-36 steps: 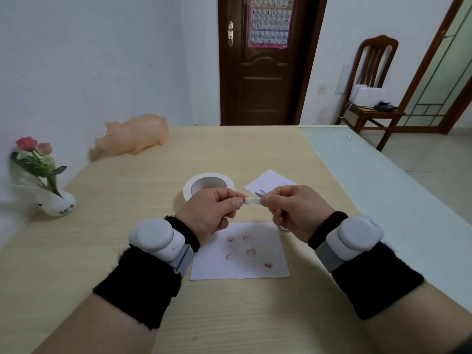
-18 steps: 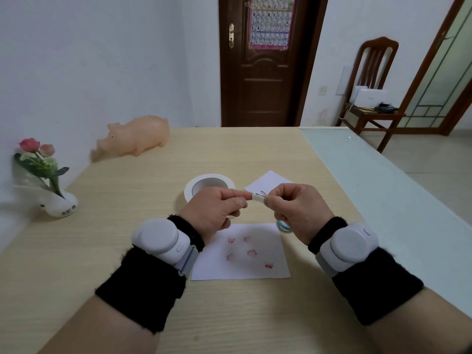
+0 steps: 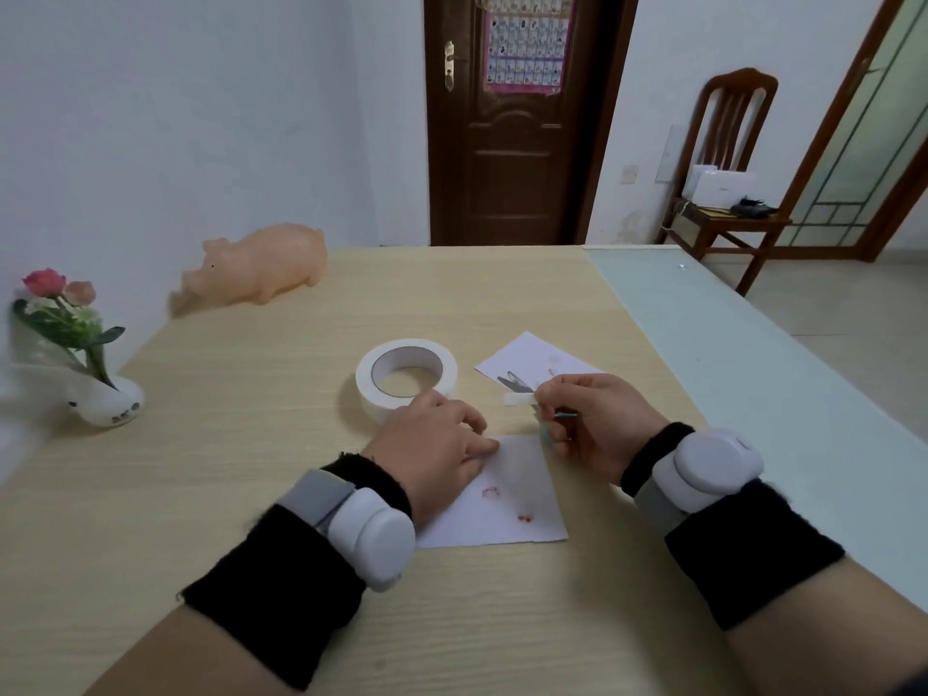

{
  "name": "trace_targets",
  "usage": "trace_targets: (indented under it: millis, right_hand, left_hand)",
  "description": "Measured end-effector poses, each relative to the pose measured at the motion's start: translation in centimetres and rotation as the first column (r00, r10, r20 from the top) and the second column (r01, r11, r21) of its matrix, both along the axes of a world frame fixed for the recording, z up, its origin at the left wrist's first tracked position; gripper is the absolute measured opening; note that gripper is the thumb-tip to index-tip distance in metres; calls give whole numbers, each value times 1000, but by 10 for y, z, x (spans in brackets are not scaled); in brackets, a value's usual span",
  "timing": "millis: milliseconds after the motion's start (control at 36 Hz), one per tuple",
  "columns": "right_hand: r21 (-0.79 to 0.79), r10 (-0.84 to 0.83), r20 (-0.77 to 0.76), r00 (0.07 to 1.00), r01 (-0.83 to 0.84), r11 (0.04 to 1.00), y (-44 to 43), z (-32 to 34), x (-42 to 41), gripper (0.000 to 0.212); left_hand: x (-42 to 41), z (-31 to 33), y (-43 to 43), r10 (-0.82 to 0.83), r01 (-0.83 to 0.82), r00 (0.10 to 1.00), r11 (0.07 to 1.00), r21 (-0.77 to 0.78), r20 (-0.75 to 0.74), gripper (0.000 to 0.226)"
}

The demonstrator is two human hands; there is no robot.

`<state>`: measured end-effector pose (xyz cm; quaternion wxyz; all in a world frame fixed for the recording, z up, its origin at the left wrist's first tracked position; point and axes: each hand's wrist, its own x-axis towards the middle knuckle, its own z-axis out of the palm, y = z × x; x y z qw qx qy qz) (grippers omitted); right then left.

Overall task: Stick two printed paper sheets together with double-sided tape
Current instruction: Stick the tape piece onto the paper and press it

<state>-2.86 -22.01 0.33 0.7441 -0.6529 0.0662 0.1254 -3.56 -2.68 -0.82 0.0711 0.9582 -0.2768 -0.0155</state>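
A white sheet with small red prints (image 3: 507, 499) lies on the wooden table in front of me. My left hand (image 3: 434, 452) rests palm down on its upper left part, fingers spread. My right hand (image 3: 590, 419) hovers just right of the sheet and pinches a short white tape piece (image 3: 519, 398) between thumb and forefinger. A second printed sheet (image 3: 532, 361) lies farther back, partly hidden by the right hand. The white double-sided tape roll (image 3: 407, 381) lies flat behind my left hand. Small scissors show a blue handle under my right hand and blades (image 3: 512, 381) on the far sheet.
An orange toy pig (image 3: 261, 271) stands at the back left. A small white vase with pink flowers (image 3: 100, 389) sits at the left edge by the wall. A pale glass strip (image 3: 728, 354) runs along the table's right side. A wooden chair (image 3: 723, 183) stands beyond.
Both hands held the tape piece between them earlier. My left hand has let go and dropped onto the near sheet; my right hand keeps the piece and has shifted slightly right.
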Motion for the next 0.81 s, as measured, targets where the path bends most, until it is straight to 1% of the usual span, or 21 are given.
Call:
trace_targets:
  millis: [83, 250, 361, 528, 667, 750, 806]
  right_hand:
    - [-19, 0, -13, 1000, 0, 1000, 0, 0, 1, 26]
    - [-106, 39, -72, 997, -47, 993, 2, 1, -1, 23]
    - [-122, 43, -103, 994, -56, 991, 3, 1, -2, 23]
    - [-113, 6, -78, 997, -15, 993, 2, 3, 0, 31]
    - [-120, -24, -94, 995, 12, 993, -2, 5, 0, 26]
    - [-166, 2, -111, 994, -20, 986, 0, 4, -1, 29]
    - [-200, 23, -133, 991, -49, 979, 2, 3, -3, 27]
  left_hand:
    - [1, 1, 4, -15, 15, 1000, 1000, 16, 3, 30]
    - [0, 5, 19, -48, 48, 999, 997, 62, -7, 30]
    - [-3, 5, 17, -48, 49, 999, 998, 45, -24, 28]
    - [-10, 2, 8, -69, 71, 997, 996, 49, -45, 39]
    - [-8, 2, 13, -92, 95, 994, 994, 51, -58, 29]
    - [-7, 3, 16, -102, 108, 991, 992, 62, -87, 28]
    - [-7, 3, 18, -102, 108, 991, 992, 62, -91, 29]
